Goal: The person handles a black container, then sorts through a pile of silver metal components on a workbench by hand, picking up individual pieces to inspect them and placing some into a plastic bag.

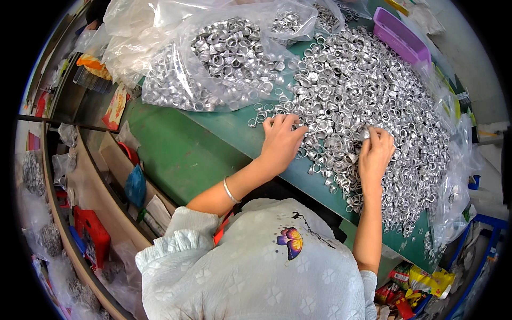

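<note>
A wide pile of silver-coloured metal rings (368, 85) is spread over the green tabletop (213, 125). At the pile's left edge my left hand (281, 141) reaches in with bent fingers, the thumb apart from them; I see nothing held there, though the fingertips partly hide the rings beneath. My right hand (376, 152) is over the middle of the pile, thumb and fingers pinched on a silver ring (366, 134), mostly covered by the fingertips. Left of the pile lies a clear plastic bag (176, 80) with many more rings inside and at its mouth.
A purple plastic basket (402, 36) stands at the far right of the table. Crumpled clear plastic (453, 176) lies along the right edge. Shelves (88, 176) with bags and small goods run along the left. Colourful packets (426, 280) are at the lower right.
</note>
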A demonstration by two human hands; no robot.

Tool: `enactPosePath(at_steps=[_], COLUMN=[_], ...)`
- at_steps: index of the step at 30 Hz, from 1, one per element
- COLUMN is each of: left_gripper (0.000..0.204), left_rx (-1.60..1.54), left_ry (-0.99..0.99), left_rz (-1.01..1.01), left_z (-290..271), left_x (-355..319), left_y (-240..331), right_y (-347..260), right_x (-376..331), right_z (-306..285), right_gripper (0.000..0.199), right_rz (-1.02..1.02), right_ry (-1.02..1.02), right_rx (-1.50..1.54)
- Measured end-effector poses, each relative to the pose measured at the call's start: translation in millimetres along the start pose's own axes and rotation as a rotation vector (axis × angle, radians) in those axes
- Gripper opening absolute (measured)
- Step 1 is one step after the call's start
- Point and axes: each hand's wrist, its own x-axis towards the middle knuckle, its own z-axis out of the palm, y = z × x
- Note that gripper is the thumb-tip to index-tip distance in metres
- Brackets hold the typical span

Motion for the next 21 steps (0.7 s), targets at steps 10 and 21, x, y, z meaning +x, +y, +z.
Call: enactPosePath(at_steps=[10,21], left_gripper=[0.025,0.02], left_rx=[0.116,0.014], left_ry=[-0.088,0.069], left_rz=[0.093,0.015], left_z=[7.5,2.4], left_x=[12.9,10.5], left_y=[-11.0,-10.2], right_y=[7.8,-61.9], right_x=[3.0,20.1], right_z=[-32.8,12.7], right_gripper=[0.036,0.014], right_rz=[0.8,-0.107], right_ry=[-0.233,-0.25], right_rx=[1.57,0.152])
